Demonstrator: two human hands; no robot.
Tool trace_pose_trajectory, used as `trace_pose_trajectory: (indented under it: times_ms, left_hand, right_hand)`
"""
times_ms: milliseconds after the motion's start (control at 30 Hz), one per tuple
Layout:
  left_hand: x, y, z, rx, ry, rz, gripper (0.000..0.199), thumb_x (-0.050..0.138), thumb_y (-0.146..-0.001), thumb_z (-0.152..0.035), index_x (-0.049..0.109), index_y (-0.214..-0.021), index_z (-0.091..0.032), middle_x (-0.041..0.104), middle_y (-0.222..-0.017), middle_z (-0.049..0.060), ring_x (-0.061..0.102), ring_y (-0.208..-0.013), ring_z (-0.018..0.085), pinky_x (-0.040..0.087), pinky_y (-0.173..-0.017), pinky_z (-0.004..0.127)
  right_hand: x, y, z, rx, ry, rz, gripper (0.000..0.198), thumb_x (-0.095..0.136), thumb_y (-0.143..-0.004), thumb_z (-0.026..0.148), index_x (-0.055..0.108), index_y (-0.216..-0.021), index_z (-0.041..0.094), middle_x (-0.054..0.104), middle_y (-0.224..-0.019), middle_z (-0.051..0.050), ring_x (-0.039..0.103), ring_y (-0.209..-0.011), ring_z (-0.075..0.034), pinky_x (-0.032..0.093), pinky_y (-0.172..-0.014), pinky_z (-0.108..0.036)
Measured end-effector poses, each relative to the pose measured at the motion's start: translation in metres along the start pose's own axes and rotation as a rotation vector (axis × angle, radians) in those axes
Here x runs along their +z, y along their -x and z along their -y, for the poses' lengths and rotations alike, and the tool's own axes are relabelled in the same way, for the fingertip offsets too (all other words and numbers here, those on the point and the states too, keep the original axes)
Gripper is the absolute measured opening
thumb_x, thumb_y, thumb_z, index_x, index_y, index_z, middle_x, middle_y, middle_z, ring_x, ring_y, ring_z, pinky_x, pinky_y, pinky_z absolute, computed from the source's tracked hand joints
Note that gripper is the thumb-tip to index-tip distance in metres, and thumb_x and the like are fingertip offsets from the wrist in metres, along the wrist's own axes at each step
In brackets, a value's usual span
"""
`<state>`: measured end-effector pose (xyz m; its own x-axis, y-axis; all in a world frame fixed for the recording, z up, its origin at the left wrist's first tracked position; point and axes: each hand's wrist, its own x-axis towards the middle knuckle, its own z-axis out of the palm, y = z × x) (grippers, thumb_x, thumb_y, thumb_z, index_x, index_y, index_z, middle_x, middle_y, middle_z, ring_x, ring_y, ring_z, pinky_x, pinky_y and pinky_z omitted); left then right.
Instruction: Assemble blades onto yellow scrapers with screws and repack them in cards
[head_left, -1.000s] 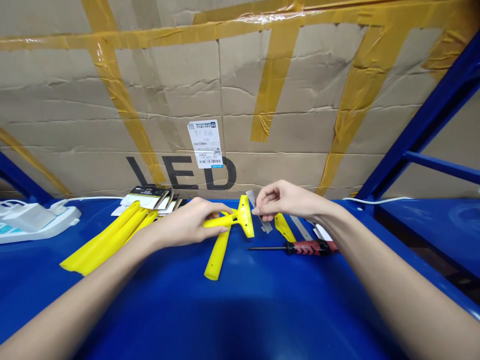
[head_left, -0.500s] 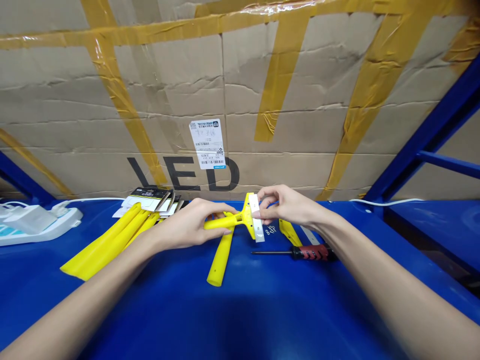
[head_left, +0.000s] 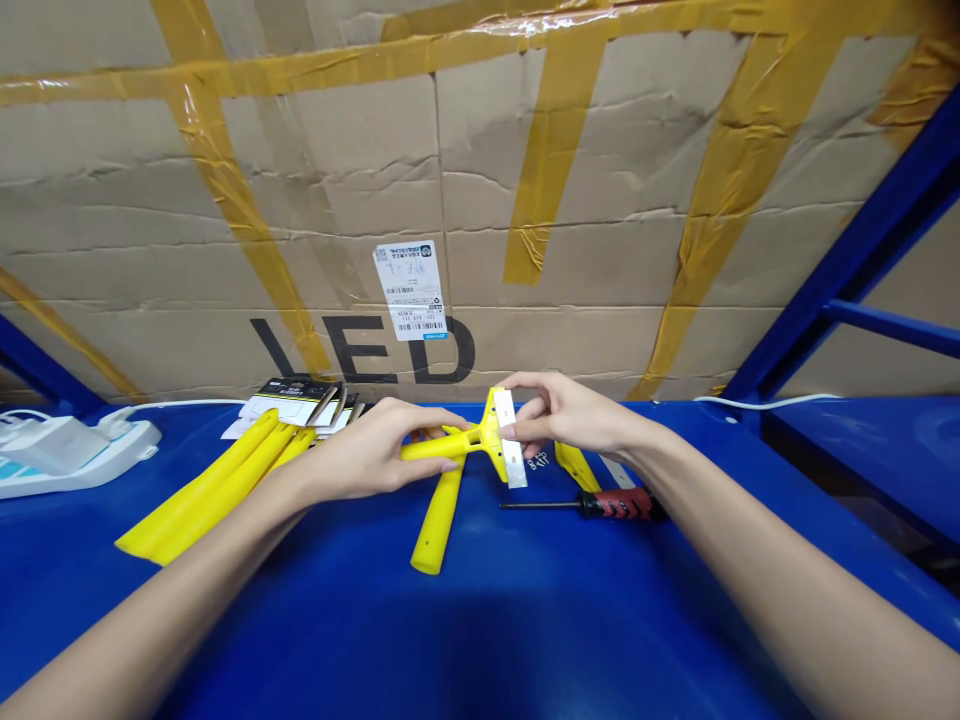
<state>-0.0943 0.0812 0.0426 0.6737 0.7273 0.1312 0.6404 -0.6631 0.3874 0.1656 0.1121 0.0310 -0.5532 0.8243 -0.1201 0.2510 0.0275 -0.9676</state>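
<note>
My left hand (head_left: 382, 445) is closed round the handle of a yellow scraper (head_left: 491, 437), whose wide head points right. A flat silver blade (head_left: 514, 465) lies along the front of that head. With thumb and fingers, my right hand (head_left: 566, 410) pinches the blade near its middle, against the scraper head. Under the held scraper, a yellow handle (head_left: 436, 520) lies on the blue table. A screwdriver (head_left: 619, 503) with a red and black grip lies below my right hand, close to a yellow scraper part (head_left: 576, 465) and several small screws (head_left: 538, 461).
At left lies a pile of yellow scraper handles (head_left: 202, 490) beside black-and-white packaging cards (head_left: 300, 395). A white power strip (head_left: 82, 465) sits at the far left. Behind the blue table (head_left: 465, 650) stands a large taped carton (head_left: 337, 220). A blue metal frame (head_left: 847, 260) rises at right.
The view has shifted slightly. My right fingers have moved a little further over the blade and scraper head; the left hand keeps its hold on the scraper.
</note>
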Motion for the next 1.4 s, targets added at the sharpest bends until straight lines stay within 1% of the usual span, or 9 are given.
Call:
trace_pose_trajectory:
  times_ms: [133, 333, 500, 700, 833, 1067, 1233, 1333, 1400]
  left_hand:
    - [0.001, 0.000, -0.001, 0.004, -0.022, 0.030, 0.041, 0.070, -0.091, -0.038, 0.068, -0.130, -0.024, 0.078, -0.111, 0.002, 0.071, -0.093, 0.020, 0.047, -0.081, 0.027]
    - [0.003, 0.001, 0.005, 0.013, -0.004, -0.077, 0.041, 0.069, -0.091, -0.037, 0.068, -0.129, -0.022, 0.078, -0.105, 0.002, 0.070, -0.087, 0.018, 0.048, -0.078, 0.027]
    - [-0.002, 0.002, 0.005, -0.013, 0.006, -0.019, 0.042, 0.073, -0.088, -0.036, 0.069, -0.128, -0.023, 0.078, -0.104, 0.001, 0.070, -0.088, 0.018, 0.048, -0.077, 0.026]
    - [-0.001, 0.001, 0.002, 0.029, -0.003, -0.012, 0.038, 0.071, -0.089, -0.032, 0.070, -0.125, -0.021, 0.079, -0.108, 0.004, 0.071, -0.087, 0.019, 0.049, -0.076, 0.026]
    - [-0.001, 0.001, 0.002, 0.038, 0.010, -0.009, 0.039, 0.071, -0.089, -0.032, 0.070, -0.126, -0.020, 0.077, -0.116, 0.006, 0.072, -0.097, 0.022, 0.050, -0.082, 0.028]
    - [-0.002, 0.001, 0.000, 0.023, 0.036, -0.013, 0.039, 0.071, -0.089, -0.033, 0.070, -0.127, -0.021, 0.079, -0.106, 0.003, 0.071, -0.084, 0.018, 0.048, -0.075, 0.025]
    - [-0.001, 0.001, 0.000, -0.043, -0.020, 0.014, 0.040, 0.069, -0.090, -0.036, 0.070, -0.128, -0.023, 0.078, -0.097, 0.001, 0.067, -0.076, 0.017, 0.044, -0.071, 0.026]
    - [-0.001, 0.001, 0.001, -0.066, -0.049, 0.043, 0.040, 0.068, -0.091, -0.039, 0.070, -0.128, -0.024, 0.079, -0.100, 0.001, 0.066, -0.075, 0.018, 0.044, -0.071, 0.027]
    - [0.000, 0.001, 0.002, -0.077, -0.047, 0.050, 0.042, 0.068, -0.091, -0.041, 0.070, -0.129, -0.024, 0.079, -0.105, 0.002, 0.067, -0.077, 0.018, 0.044, -0.071, 0.027]
  right_hand:
    - [-0.002, -0.001, -0.001, -0.022, 0.001, -0.036, 0.038, 0.075, -0.084, 0.015, 0.060, -0.119, 0.018, 0.078, -0.077, -0.004, 0.071, -0.064, -0.015, 0.062, -0.064, -0.027]
    - [-0.001, -0.002, -0.005, -0.002, 0.005, 0.053, 0.064, 0.080, -0.079, 0.012, 0.052, -0.136, 0.015, 0.076, -0.073, -0.002, 0.069, -0.061, -0.014, 0.060, -0.062, -0.025]
    - [0.000, -0.004, -0.005, -0.013, -0.003, -0.009, 0.055, 0.077, -0.084, 0.016, 0.055, -0.135, 0.017, 0.080, -0.080, -0.005, 0.074, -0.069, -0.017, 0.064, -0.069, -0.030]
    - [-0.001, -0.005, -0.005, -0.037, -0.006, 0.012, 0.035, 0.077, -0.083, 0.019, 0.063, -0.115, 0.015, 0.079, -0.080, -0.005, 0.074, -0.070, -0.016, 0.063, -0.069, -0.028]
    - [-0.001, -0.004, -0.004, -0.051, -0.006, 0.030, 0.047, 0.083, -0.075, 0.018, 0.062, -0.117, 0.016, 0.075, -0.071, 0.000, 0.070, -0.063, -0.014, 0.060, -0.066, -0.028]
    - [-0.001, -0.004, -0.005, -0.090, 0.004, 0.020, 0.051, 0.082, -0.078, 0.020, 0.059, -0.124, 0.017, 0.076, -0.071, 0.000, 0.070, -0.064, -0.015, 0.059, -0.067, -0.027]
    - [-0.004, -0.003, -0.004, -0.053, 0.033, -0.029, 0.072, 0.084, -0.079, 0.032, 0.050, -0.141, 0.020, 0.079, -0.082, -0.003, 0.073, -0.071, -0.017, 0.062, -0.072, -0.029]
    - [-0.013, -0.001, -0.001, -0.021, 0.277, -0.199, 0.053, 0.070, -0.092, 0.039, 0.052, -0.138, 0.018, 0.080, -0.094, -0.009, 0.075, -0.078, -0.017, 0.061, -0.073, -0.029]
    - [-0.020, 0.001, -0.001, 0.008, 0.596, -0.254, 0.026, 0.068, -0.091, 0.028, 0.065, -0.114, 0.017, 0.079, -0.088, -0.009, 0.074, -0.076, -0.018, 0.059, -0.071, -0.028]
